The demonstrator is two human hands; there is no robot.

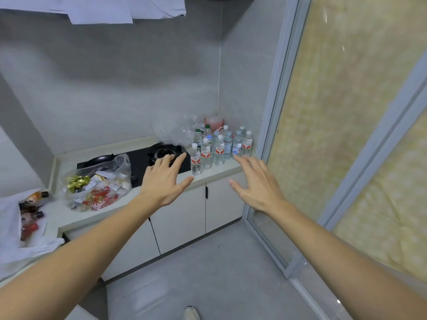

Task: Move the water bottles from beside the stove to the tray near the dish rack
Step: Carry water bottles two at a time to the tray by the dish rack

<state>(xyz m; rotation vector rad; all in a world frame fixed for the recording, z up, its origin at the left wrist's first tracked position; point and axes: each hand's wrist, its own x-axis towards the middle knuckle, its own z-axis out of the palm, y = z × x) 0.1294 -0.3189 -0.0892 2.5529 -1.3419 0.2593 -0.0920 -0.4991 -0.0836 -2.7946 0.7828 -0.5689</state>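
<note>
Several clear water bottles [219,148] with white caps and red labels stand packed together on the counter corner, right of the black gas stove [161,155]. The nearest bottle [195,160] stands at the counter's front, beside the stove. My left hand [165,181] is stretched out with fingers spread, its fingertips just left of that bottle and not touching it. My right hand [256,183] is also spread, below and in front of the rightmost bottles [246,144], holding nothing. No tray or dish rack is in view.
A clear plastic bag of packaged food [99,183] lies on the counter left of the stove. A white bag with sauce bottles [30,211] sits at far left. A pink container [214,122] and crumpled plastic stand behind the bottles. A glass sliding door [346,135] rises at right.
</note>
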